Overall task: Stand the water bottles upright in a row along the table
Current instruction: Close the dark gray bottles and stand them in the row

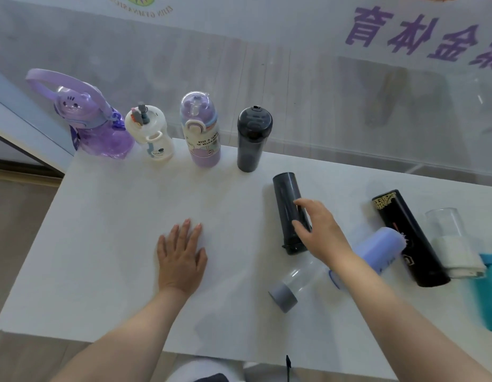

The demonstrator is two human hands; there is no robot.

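Observation:
Along the far edge of the white table (106, 244) several bottles stand upright: a purple bear bottle (95, 125), a white bottle (151, 133), a lilac domed bottle (202, 130) and a dark grey bottle (251, 139). A second dark grey bottle (287, 202) lies on its side. My right hand (319, 232) rests on it, fingers spread over its lower half, not closed around it. My left hand (182, 255) lies flat and open on the table. A clear bottle with a grey cap (294, 282) lies partly under my right forearm.
At the right lie a lilac bottle (382, 249), a black bottle with gold print (404, 232), a clear glass bottle with a white sleeve (451, 238) and a teal object (490, 293) at the frame edge. A glass wall with purple characters stands behind the table.

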